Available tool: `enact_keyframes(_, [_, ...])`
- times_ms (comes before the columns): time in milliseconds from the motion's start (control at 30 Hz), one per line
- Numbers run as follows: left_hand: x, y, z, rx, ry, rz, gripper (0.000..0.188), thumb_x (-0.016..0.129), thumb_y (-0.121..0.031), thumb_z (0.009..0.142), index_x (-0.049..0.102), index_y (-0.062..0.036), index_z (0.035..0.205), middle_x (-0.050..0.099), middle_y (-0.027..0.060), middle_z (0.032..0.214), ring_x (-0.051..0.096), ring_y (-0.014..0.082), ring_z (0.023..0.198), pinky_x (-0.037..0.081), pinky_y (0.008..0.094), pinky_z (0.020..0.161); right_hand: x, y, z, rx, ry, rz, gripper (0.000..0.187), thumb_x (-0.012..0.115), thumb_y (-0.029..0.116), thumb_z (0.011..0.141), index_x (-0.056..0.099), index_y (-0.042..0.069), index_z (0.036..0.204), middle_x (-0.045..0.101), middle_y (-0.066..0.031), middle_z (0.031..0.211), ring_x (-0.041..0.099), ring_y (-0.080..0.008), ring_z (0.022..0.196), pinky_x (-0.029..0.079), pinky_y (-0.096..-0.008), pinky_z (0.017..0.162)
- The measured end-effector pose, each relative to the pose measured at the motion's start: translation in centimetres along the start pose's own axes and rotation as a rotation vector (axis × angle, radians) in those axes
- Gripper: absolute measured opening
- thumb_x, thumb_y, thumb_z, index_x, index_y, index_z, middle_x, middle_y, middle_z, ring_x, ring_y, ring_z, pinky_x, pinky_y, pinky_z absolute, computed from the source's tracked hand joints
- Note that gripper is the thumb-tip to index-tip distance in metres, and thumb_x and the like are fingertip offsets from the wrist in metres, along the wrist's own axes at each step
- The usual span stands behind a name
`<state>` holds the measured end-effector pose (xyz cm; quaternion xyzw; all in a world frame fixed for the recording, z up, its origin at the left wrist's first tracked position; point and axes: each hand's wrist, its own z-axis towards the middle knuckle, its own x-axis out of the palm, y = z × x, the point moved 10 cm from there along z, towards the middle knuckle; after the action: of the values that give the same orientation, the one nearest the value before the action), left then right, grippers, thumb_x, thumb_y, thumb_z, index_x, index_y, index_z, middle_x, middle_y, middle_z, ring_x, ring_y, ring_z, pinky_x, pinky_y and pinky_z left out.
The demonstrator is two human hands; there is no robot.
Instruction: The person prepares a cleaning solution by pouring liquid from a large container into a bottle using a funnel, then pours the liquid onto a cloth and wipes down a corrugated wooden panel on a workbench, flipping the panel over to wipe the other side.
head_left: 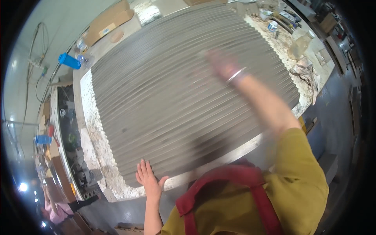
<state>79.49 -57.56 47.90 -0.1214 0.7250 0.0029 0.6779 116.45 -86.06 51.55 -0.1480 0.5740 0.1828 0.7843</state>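
A large grey panel (168, 102) with a ridged, corrugated face lies across the worktable. My left hand (149, 181) rests on the panel's near edge, fingers stretched out, thumb out to the side and nothing in it. Over the far right part of the panel reaches my right hand (222, 65), smeared by motion. Whether it holds anything, or touches the ridges, I cannot make out. A thin light band (237, 75) circles that wrist. A small dark spot (125, 130) shows on the panel's left side.
Along the table's pale, stained border (113, 176) the panel's edge is wavy. A blue bottle (69, 61) and an open cardboard box (107, 24) stand far left. At far right are a clear bottle (300, 45), a crumpled cloth (304, 70) and several tools. Another person (58, 209) is at lower left.
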Motion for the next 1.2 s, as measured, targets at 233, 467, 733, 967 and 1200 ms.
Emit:
enact_keyframes(233, [0.3,-0.2,0.4,0.011,-0.01,0.004,0.102,0.071,-0.054,0.063,0.03,0.0004,0.139,0.022,0.0185,0.149,0.018,0.0384,0.138,0.011,0.0543,0.109,-4.4,-1.0,-3.3,-0.136,-0.311,-0.057,0.04,0.045,0.017,0.087,0.047,0.009,0.126,0.058,-0.0176,0.118,0.053,-0.0347,0.112,0.039,-0.0502,0.097])
enact_keyframes(467, [0.1,-0.7,0.3,0.004,0.009,-0.003,0.103,0.07,-0.055,0.064,0.027,0.0008,0.14,0.022,0.0168,0.15,0.018,0.0363,0.138,0.01,0.0503,0.11,-1.0,3.7,-9.3,-0.193,-0.04,0.442,0.042,0.051,0.031,0.087,0.051,0.017,0.126,0.055,-0.0088,0.126,0.051,-0.0306,0.116,0.038,-0.0448,0.1])
enact_keyframes(733, [0.1,-1.7,1.0,0.067,-0.004,0.0,0.102,0.068,-0.054,0.067,0.025,0.0015,0.141,0.021,0.0178,0.15,0.017,0.0386,0.137,0.01,0.051,0.109,-6.2,-28.3,-11.6,0.458,-0.059,-0.006,0.025,0.054,0.018,0.083,0.061,0.016,0.106,0.064,-0.0132,0.1,0.062,-0.0331,0.09,0.05,-0.0425,0.079])
enact_keyframes(967, [0.0,-1.1,-0.1,0.034,-0.017,0.048,0.101,0.064,-0.059,0.069,0.025,0.0008,0.141,0.023,0.0198,0.149,0.02,0.0409,0.136,0.012,0.0531,0.108,-4.0,-25.6,-12.1,0.362,-0.089,-0.084,0.029,0.057,0.029,0.082,0.06,0.014,0.107,0.063,-0.0126,0.098,0.062,-0.0315,0.091,0.048,-0.0446,0.078])
enact_keyframes(1200, [0.1,-0.6,0.5,0.052,-0.039,0.053,0.102,0.07,-0.053,0.064,0.028,-0.0007,0.14,0.023,0.0171,0.149,0.021,0.0387,0.136,0.013,0.0517,0.108,-5.9,-2.6,-10.0,-0.119,-0.123,0.584,0.04,0.048,0.016,0.086,0.05,0.017,0.126,0.057,-0.0115,0.114,0.055,-0.0295,0.103,0.045,-0.0442,0.09])
